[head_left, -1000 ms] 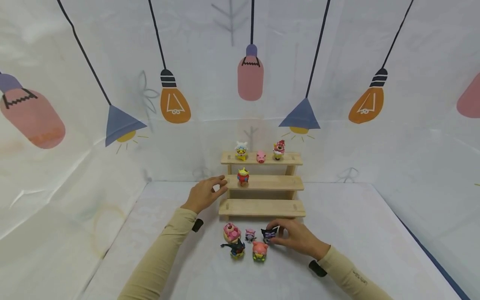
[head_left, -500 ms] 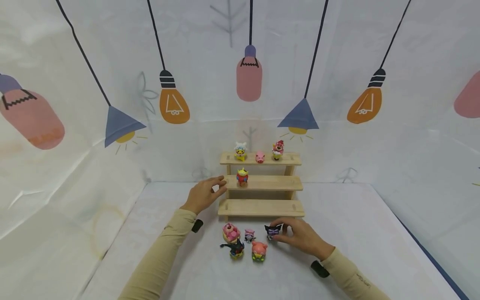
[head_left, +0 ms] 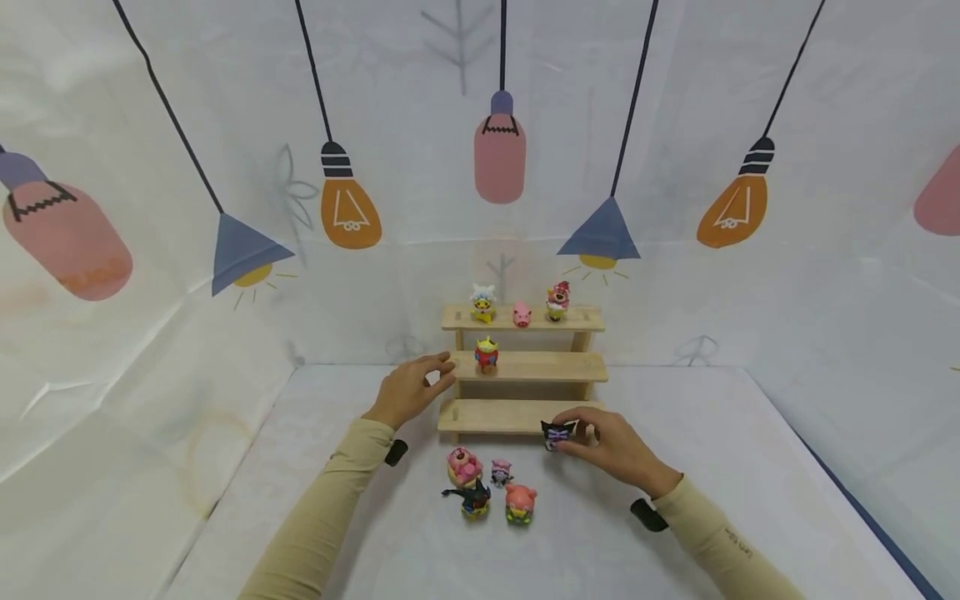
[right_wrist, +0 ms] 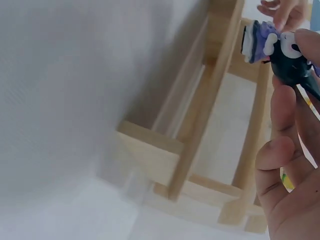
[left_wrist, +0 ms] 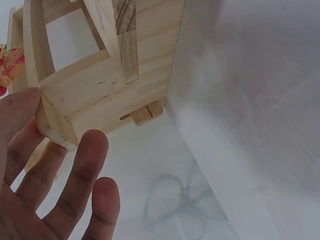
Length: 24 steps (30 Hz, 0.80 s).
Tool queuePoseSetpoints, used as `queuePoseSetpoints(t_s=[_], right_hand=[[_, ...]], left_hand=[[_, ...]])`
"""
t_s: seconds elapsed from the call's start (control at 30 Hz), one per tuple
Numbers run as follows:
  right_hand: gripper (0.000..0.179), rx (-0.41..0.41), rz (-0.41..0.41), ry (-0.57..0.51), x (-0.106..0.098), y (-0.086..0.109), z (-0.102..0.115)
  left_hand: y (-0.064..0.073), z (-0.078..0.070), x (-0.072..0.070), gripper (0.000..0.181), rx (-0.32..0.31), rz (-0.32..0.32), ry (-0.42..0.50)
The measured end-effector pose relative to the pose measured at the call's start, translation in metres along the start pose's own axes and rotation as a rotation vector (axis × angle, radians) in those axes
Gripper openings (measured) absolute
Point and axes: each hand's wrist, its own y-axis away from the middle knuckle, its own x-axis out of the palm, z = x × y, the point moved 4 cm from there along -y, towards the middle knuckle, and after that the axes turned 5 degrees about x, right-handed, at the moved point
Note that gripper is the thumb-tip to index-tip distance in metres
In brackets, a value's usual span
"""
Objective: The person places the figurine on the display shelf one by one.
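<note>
Right hand (head_left: 615, 447): thumb and fingers pinch the black-and-purple figurine (head_left: 557, 435) at the near side of the wooden shelf (head_left: 495, 414), right of centre by the bottom tier (can't tell if it touches the board). Left hand (head_left: 405, 390): thumb and fingers grip the left end of the middle tier, outer two fingers free. Red-clad figurine (head_left: 487, 355) stands on that tier, towards the left. Near the shelf, on the worktop (head_left: 675, 533): pink bear figurine (head_left: 465, 467), black-horned figurine (head_left: 474, 500), two more right of them.
</note>
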Motion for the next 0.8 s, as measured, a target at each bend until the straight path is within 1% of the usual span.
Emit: queuePoseSetpoints(t_s=[0.2,0.3,0.47,0.57,0.8], right_hand=[[0.034,-0.007,-0.034,0.027,-0.007,-0.018,-0.002],[0.033,-0.016,-0.045,0.023,-0.009,-0.028,0.001],[0.032,-0.019,-0.05,-0.034,-0.015,-0.047,0.002],[0.032,-0.006,-0.064,-0.054,-0.018,-0.06,0.003],[0.03,0.053,-0.124,-0.046,-0.02,-0.084,0.002]], left_hand=[[0.001,0.002,0.002,0.031,0.016,-0.016,0.001],[0.001,0.002,0.001,0.029,0.012,-0.012,0.001],[0.001,0.001,0.001,0.028,0.01,-0.003,0.004],[0.001,0.001,0.001,0.028,0.009,0.004,0.005],[0.001,0.0,0.0,0.025,0.005,0.006,-0.001]])
